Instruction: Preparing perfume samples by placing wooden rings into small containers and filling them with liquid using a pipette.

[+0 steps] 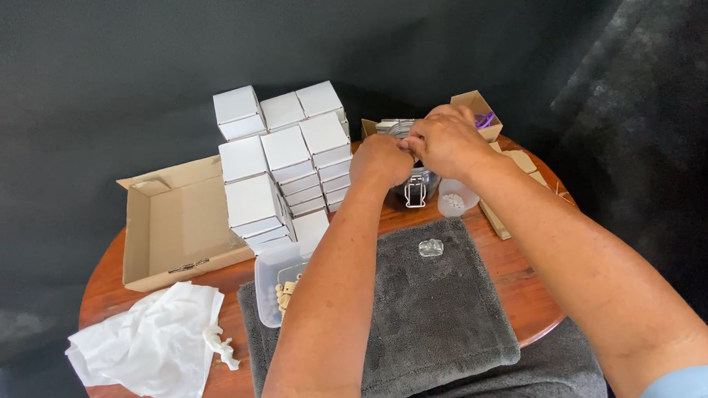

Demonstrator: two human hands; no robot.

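Both hands meet at the far edge of a round wooden table, knuckles toward the camera. Left hand and right hand are curled in and touching each other, fingertips pinched together over something small between them; what they pinch is hidden by the knuckles, so I cannot tell what it is. Directly beneath the hands stands a dark container with a wire clasp, the metal clasp hanging down its near side; the fingers sit just above its top, whether touching it I cannot tell. A small translucent plastic cup stands just right of it, under the right wrist. Behind the hands are open brown cardboard boxes, one showing something purple inside. Left of the hands, a stack of small white boxes rises in several tiers. Further left lies a flat open cardboard tray. A grey towel is spread in front of the person, with a small clear glassy piece resting on it, well apart from the fingers. A clear plastic tub of small pale pieces sits at the towel's left edge, partly behind the left forearm. Crumpled white tissue paper lies at near left, a little white figurine beside it.
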